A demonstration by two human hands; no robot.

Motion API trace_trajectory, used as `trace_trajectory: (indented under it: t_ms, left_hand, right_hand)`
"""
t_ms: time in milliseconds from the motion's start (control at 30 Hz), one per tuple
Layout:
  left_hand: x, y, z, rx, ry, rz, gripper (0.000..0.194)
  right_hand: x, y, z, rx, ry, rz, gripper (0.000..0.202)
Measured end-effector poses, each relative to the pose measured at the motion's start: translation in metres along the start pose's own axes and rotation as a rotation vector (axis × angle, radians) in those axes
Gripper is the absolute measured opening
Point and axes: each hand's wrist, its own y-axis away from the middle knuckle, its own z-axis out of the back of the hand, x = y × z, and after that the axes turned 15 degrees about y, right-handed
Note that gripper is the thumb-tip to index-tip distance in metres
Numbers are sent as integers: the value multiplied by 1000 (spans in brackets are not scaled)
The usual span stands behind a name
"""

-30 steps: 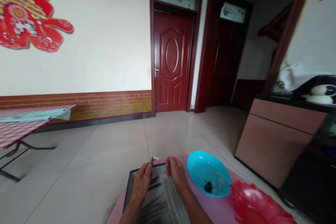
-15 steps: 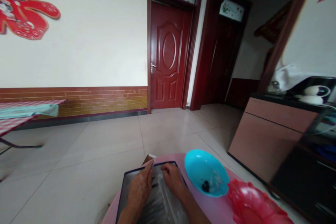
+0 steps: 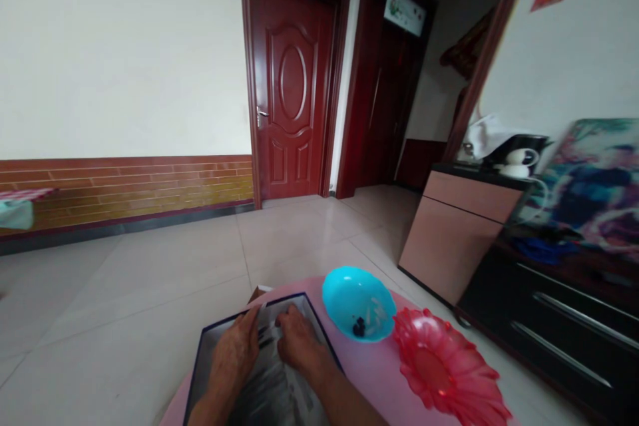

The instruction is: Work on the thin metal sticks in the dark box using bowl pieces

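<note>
A shallow box [image 3: 196,373] with pale inner walls and a dark blue rim lies on a pink table top. Both hands are inside it, near its far end. My left hand [image 3: 235,349] is closed, its fingers pressed together; a whitish bit shows by the fingertips, too small to name. Close on its right, my right hand [image 3: 298,341] is closed with curled fingers, and what it pinches, if anything, is hidden. Beneath the hands lie dark, slim items [image 3: 264,373] and clear plastic, blurred. To the right, a turquoise bowl [image 3: 344,293] holds small black pieces and clear bits.
A red, petal-edged plate [image 3: 432,373] stands on the pink table [image 3: 367,373] beside the bowl. A cabinet [image 3: 456,226] and black drawers [image 3: 559,333] are further right. A red door [image 3: 292,86] is across the tiled floor, and a checked cloth [image 3: 30,194] is at far left.
The view has turned right, so the scene shifts left and more of the drawers shows. Both hands stay in the box; the right fingers sit slightly lower and more curled.
</note>
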Motion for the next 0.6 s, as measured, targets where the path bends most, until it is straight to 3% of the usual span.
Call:
trace_trajectory:
  t_ms: [367, 600]
  left_hand:
    - [-17, 1, 14, 128, -32, 119, 37]
    - [-16, 2, 10, 75, -52, 68, 35]
  right_hand:
    - [-21, -7, -3, -12, -76, 24, 45]
    - [-25, -8, -4, -6, -100, 52, 47]
